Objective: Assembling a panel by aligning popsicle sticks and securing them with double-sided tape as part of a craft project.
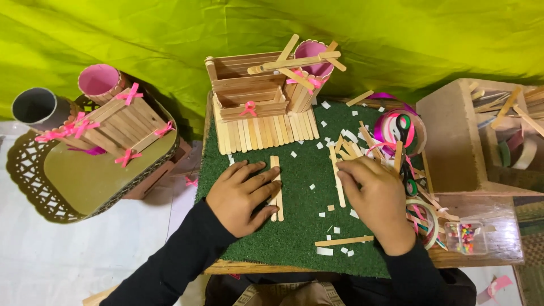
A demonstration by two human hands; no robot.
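Observation:
My left hand lies flat on the green turf mat, its fingers pressing on a pair of wooden craft sticks laid side by side. My right hand rests palm down to the right, fingertips touching a single stick and a loose pile of sticks. Behind both hands stands a stick-built organiser with a pink bow and a pink-lined cup. Another loose stick lies near the mat's front edge.
White paper scraps dot the mat. Pink ribbon spools and scissors sit at the right, with tape rolls and a clear bead box. A cardboard box holds sticks. At left, a gold tray carries a finished stick holder.

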